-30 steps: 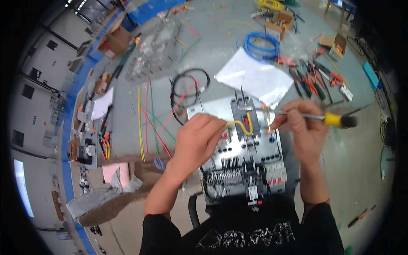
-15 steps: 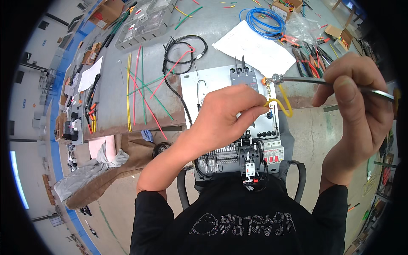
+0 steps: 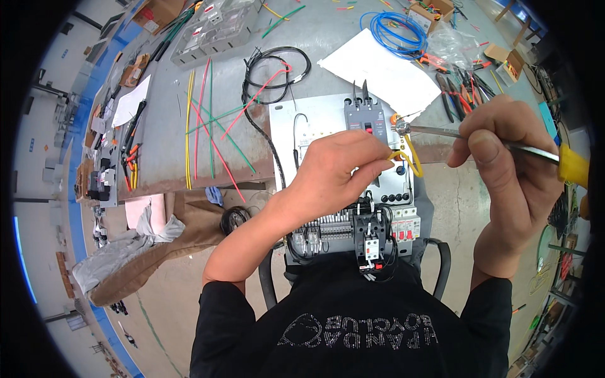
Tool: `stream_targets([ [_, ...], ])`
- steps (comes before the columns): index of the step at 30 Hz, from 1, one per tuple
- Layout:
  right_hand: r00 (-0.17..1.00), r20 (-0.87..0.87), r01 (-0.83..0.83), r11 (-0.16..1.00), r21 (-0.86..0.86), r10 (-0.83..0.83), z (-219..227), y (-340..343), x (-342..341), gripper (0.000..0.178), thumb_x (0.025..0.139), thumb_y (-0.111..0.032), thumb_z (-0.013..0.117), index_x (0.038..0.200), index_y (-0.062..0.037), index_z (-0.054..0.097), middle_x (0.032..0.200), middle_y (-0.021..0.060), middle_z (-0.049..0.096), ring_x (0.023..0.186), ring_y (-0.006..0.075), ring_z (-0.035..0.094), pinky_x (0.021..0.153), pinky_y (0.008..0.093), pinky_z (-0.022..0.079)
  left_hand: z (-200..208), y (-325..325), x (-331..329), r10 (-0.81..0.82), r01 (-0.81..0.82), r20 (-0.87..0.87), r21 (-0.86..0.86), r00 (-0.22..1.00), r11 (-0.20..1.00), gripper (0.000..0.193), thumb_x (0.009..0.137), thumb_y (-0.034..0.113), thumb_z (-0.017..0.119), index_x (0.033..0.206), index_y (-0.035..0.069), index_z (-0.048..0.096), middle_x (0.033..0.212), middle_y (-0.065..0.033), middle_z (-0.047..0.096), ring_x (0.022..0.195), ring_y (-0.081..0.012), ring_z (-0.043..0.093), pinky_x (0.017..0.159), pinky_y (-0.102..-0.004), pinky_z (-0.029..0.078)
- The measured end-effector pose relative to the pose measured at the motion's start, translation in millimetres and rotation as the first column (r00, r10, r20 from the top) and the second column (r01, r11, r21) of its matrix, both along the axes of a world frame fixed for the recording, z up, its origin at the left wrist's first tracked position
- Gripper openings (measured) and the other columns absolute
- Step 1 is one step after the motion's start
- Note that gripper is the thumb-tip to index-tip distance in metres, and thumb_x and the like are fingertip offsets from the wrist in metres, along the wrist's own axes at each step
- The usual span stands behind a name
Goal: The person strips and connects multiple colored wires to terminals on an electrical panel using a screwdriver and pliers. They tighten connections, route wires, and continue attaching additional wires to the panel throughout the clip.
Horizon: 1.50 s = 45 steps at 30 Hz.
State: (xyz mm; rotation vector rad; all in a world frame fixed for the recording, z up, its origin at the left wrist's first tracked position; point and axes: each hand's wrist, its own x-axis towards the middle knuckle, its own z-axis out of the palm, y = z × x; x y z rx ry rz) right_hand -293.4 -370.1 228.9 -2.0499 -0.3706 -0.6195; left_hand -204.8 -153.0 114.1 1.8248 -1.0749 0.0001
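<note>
My left hand (image 3: 343, 170) pinches a bent yellow wire (image 3: 413, 156) between thumb and fingertips. The wire loops up toward a brass terminal strip on a white mounting plate (image 3: 287, 126). My right hand (image 3: 510, 157) grips the shaft of a screwdriver with a yellow handle (image 3: 572, 167). At the far end of the shaft is a shiny metal piece (image 3: 402, 128), close to the terminal strip; contact there is too small to tell. The plate also carries a grey circuit breaker (image 3: 365, 116), a black contactor (image 3: 370, 246) and small breakers with red switches (image 3: 406, 228).
The grey table (image 3: 157, 145) holds red, green and yellow wires (image 3: 211, 126), a black cable coil (image 3: 277, 72), a blue wire coil (image 3: 397, 34), white paper (image 3: 378, 69) and pliers (image 3: 450, 94). A clear plastic box (image 3: 214, 38) stands at the back. Brown cloth (image 3: 170, 246) hangs below the table edge.
The screwdriver and right hand have shifted slightly left and its yellow handle shows more. The yellow wire loop looks narrower. The left hand still pinches the wire.
</note>
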Motion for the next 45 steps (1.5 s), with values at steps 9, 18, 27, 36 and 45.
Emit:
stream_targets([
  [9, 0.987, -0.092, -0.133, 0.99, -0.049, 0.128, -20, 1, 0, 0.011, 0.097, -0.007, 0.077, 0.098, 0.0039, 0.073, 0.087, 0.0106, 0.071, 0.076, 0.0198, 0.068, 0.07, 0.0312, 0.052, -35, 7, -9, 0.043, -0.043, 0.009, -0.018, 0.999, 0.999, 0.015, 0.092, 0.003, 0.081, 0.108, 0.004, 0.079, 0.09, -0.0107, 0.071, 0.081, -0.029, 0.07, 0.071, -0.0378, 0.055],
  [18, 0.98, -0.182, -0.121, 0.967, -0.224, 0.081, -112, 23, -3, 0.013, 0.093, 0.0, 0.08, 0.103, -0.0027, 0.073, 0.089, 0.0118, 0.071, 0.073, 0.0286, 0.07, 0.066, 0.0366, 0.055, -110, 9, -34, 0.258, -0.247, -0.163, 0.084, 0.952, 0.965, 0.009, 0.096, 0.009, 0.074, 0.104, 0.007, 0.076, 0.089, -0.0106, 0.07, 0.083, -0.0331, 0.07, 0.072, -0.0439, 0.056],
  [27, 0.986, -0.15, -0.116, 0.956, -0.271, 0.077, -154, 34, 0, 0.016, 0.092, 0.0, 0.08, 0.105, -0.0032, 0.072, 0.091, 0.0106, 0.069, 0.07, 0.0289, 0.071, 0.061, 0.0368, 0.056, -119, 16, -33, 0.279, -0.22, -0.22, 0.258, 0.935, 0.941, 0.007, 0.095, 0.01, 0.069, 0.099, 0.005, 0.071, 0.087, -0.0165, 0.073, 0.086, -0.0409, 0.072, 0.076, -0.0523, 0.057],
  [36, 0.976, -0.208, -0.108, 0.964, -0.244, 0.057, -170, 32, 4, 0.013, 0.094, 0.0, 0.078, 0.104, -0.0022, 0.071, 0.09, 0.0123, 0.068, 0.072, 0.0315, 0.07, 0.061, 0.0395, 0.055, -126, 19, -32, 0.219, -0.145, -0.198, 0.331, 0.956, 0.933, 0.014, 0.089, 0.013, 0.069, 0.097, 0.001, 0.07, 0.092, -0.0175, 0.074, 0.096, -0.0414, 0.071, 0.084, -0.0527, 0.058],
  [45, 0.977, -0.205, -0.114, 0.957, -0.266, 0.059, -167, 40, 8, 0.008, 0.098, 0.0, 0.076, 0.104, -0.0012, 0.072, 0.087, 0.0131, 0.068, 0.071, 0.0277, 0.067, 0.065, 0.0358, 0.054, -116, 18, -29, 0.226, -0.111, -0.252, 0.4, 0.941, 0.91, 0.028, 0.095, 0.028, 0.078, 0.095, 0.002, 0.07, 0.088, -0.0163, 0.073, 0.092, -0.0391, 0.07, 0.081, -0.0499, 0.056],
])
